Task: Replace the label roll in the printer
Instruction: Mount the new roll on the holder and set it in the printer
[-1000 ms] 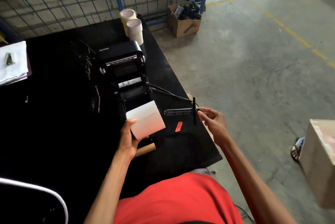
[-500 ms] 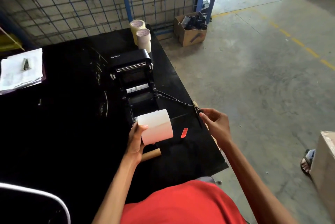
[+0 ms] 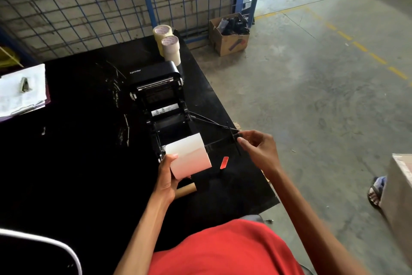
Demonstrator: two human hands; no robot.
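Note:
A black label printer (image 3: 159,94) stands open on the black table (image 3: 78,163), its roll bay facing me. My left hand (image 3: 167,176) grips a white label roll (image 3: 188,159) just in front of the bay. My right hand (image 3: 259,150) pinches the end disc of a black spindle (image 3: 223,141), whose rod points left and reaches the roll's right end. A bare cardboard core (image 3: 186,190) lies on the table under my left wrist. A small red strip (image 3: 224,162) lies to the right of the roll.
Two tape rolls (image 3: 170,48) stand behind the printer. A clipboard with white paper (image 3: 22,90) lies at the far left. A cable (image 3: 207,120) runs from the printer to the table's right edge. On the floor: an open carton (image 3: 229,34), another box (image 3: 399,196), someone's sandalled foot (image 3: 375,190).
The spindle has moved left toward the roll, and its rod tip now meets the roll's right end. My left hand keeps the roll in front of the bay.

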